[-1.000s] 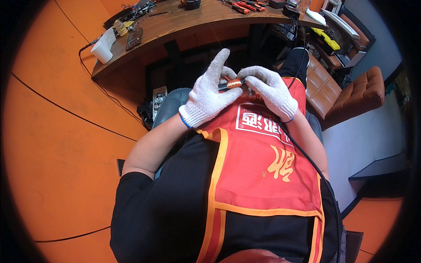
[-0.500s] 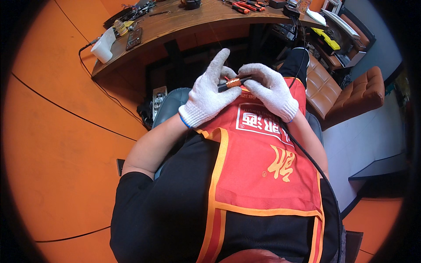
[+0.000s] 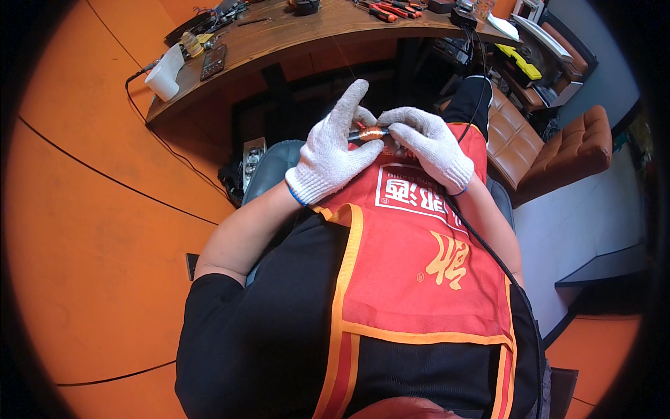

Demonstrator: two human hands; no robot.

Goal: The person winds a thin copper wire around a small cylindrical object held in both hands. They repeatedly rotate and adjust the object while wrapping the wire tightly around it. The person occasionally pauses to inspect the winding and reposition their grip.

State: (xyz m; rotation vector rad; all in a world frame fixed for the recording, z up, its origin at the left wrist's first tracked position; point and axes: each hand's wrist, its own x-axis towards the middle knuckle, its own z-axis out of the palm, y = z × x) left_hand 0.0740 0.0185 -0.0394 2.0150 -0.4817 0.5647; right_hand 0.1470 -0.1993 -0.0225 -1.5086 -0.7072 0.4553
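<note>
Above my lap, a dark rod wound with copper wire, a coil (image 3: pixel 372 133), is held between my two hands, both in white knitted gloves. My left hand (image 3: pixel 328 150) grips the rod's left end between thumb and fingers, with its index finger pointing up and away. A small bit of red shows beside the rod near those fingers. My right hand (image 3: pixel 427 143) pinches at the coil's right end, thumb and fingertips together. The fingers cover part of the rod's ends. Beneath lies my red apron (image 3: pixel 419 279) with yellow edging.
Ahead stands a brown wooden desk (image 3: pixel 279 35) with red-handled pliers (image 3: pixel 384 12), a paper roll (image 3: pixel 164 80) and a dark phone-like device (image 3: pixel 214 61). A brown padded chair (image 3: pixel 558 150) is at the right. A black cable (image 3: pixel 499 258) runs past my right arm.
My right hand has shifted a little left, its thumb now closer against the coil. The rod lies more level. My left hand has barely moved.
</note>
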